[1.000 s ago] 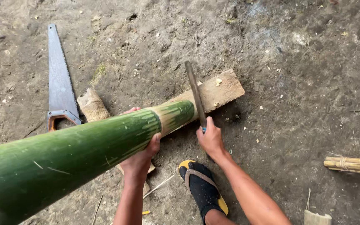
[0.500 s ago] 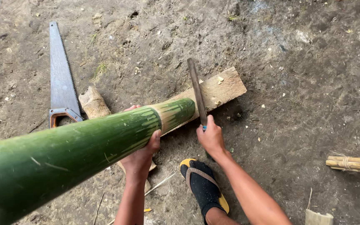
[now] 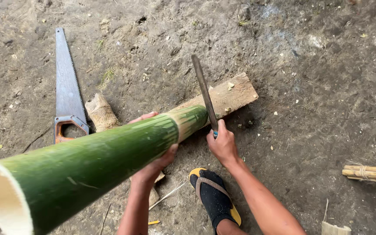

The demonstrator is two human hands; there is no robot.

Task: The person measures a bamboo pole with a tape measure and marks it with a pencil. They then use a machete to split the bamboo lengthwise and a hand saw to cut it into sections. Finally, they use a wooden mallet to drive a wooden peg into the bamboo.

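Dirt ground | left hand fingers grip smooth green bamboo — right hand grips blade

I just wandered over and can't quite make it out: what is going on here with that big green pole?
A person is working on a thick green bamboo pole on bare dirt ground. The left hand wraps under the pole and steadies it, its far end propped on a wooden plank. The right hand grips a long dark blade, its edge standing against that end. A sandalled foot is planted below. A handsaw and a short wood stub lie to the left.
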